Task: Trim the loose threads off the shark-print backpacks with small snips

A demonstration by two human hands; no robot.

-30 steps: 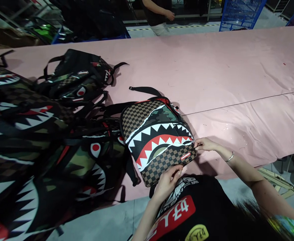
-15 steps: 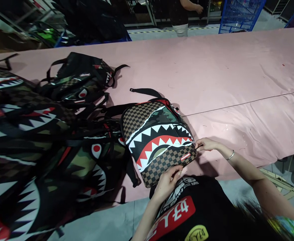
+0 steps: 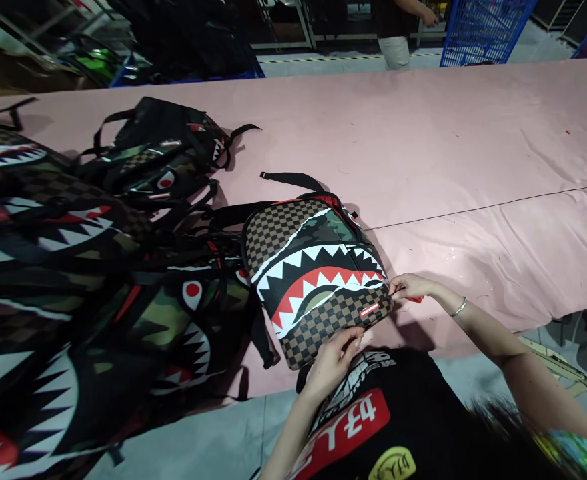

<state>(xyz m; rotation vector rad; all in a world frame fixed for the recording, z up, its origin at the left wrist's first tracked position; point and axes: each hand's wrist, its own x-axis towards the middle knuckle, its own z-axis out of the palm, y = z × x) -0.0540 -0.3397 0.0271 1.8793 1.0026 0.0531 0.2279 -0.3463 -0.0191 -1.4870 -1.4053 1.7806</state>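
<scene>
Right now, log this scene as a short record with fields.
surface: long table under a pink cover
item in hand: shark-mouth backpack, lying flat near the table's front edge
left hand: grips the backpack's near bottom edge
right hand: pinches something small at the backpack's right side; a bit of red shows beneath it
to the left: pile of backpacks with the same print
background: another person standing; blue crate

A single camera sits on the person's head and looks forward and steeply down across the table (image 3: 473,147). It is close to the near table edge, so the person's own chest fills the bottom of the view. The far floor and a blue crate (image 3: 483,30) show along the top.
</scene>
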